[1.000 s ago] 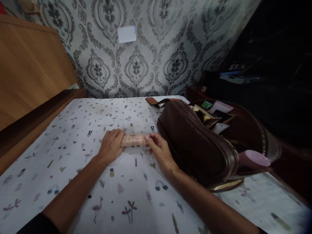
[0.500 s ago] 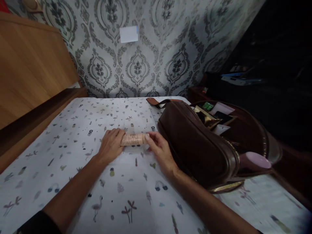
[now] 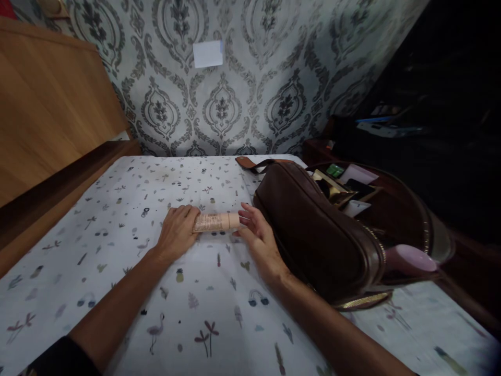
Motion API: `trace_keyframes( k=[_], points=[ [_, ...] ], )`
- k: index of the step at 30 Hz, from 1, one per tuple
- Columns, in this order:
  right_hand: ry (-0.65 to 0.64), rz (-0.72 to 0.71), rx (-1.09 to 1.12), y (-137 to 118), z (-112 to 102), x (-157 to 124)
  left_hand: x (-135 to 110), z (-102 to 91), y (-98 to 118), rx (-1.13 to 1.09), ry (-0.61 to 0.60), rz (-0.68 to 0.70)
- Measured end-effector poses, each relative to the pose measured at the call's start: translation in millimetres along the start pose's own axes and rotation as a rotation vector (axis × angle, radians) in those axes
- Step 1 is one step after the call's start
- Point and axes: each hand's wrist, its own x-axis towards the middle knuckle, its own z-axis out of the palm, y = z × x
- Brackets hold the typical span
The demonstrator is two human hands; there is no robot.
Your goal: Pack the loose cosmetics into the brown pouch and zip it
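A small peach-coloured tube with printed text [image 3: 216, 222] lies sideways on the patterned white sheet [image 3: 156, 292]. My left hand [image 3: 178, 232] is curled round its left end. My right hand [image 3: 256, 236] sits at the tube's right end, fingers now spread apart and only lightly touching it. Just right of that hand stands an open brown leather bag [image 3: 317, 230], unzipped, with cards and small packets showing inside.
A pink lidded cup [image 3: 410, 258] pokes out of the bag's near pocket. A wooden headboard [image 3: 50, 115] rises at the left, and a patterned wallpapered wall with a white note [image 3: 207, 54] stands behind. Dark furniture with clutter fills the right.
My right hand's fingers have loosened from a pinch on the tube's right end and spread apart. The left hand and the tube have stayed in place.
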Motion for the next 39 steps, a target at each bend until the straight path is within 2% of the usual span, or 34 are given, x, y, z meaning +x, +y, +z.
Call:
trace_keyframes(
  k=[4, 11, 16, 18, 22, 28, 35, 39],
  points=[
    [0.018, 0.034, 0.022, -1, 0, 1, 0, 2.1, -2, -0.041, 0.05, -0.039],
    [0.061, 0.089, 0.008, -13, 6, -3, -1, 6.6, -2, -0.065, 0.074, -0.001],
    [0.043, 0.086, -0.101, 0, 4, 4, 0, 6.0, -10, -0.185, 0.14, -0.176],
    [0.037, 0.087, -0.106, 6, 2, 5, 0, 5.3, -13, -0.188, 0.156, -0.199],
    [-0.013, 0.053, -0.082, 4, 1, 2, 0, 5.4, -11, -0.126, 0.121, -0.143],
    [-0.157, -0.122, -0.041, -12, 5, -6, -1, 8.3, -6, -0.089, 0.1, -0.022],
    [-0.093, -0.202, -0.128, -10, 3, -2, -2, 8.8, -6, -0.06, 0.127, 0.024],
    [-0.056, -0.156, -0.253, -7, 2, -1, -3, 8.6, -4, -0.045, 0.143, 0.089]
  ],
)
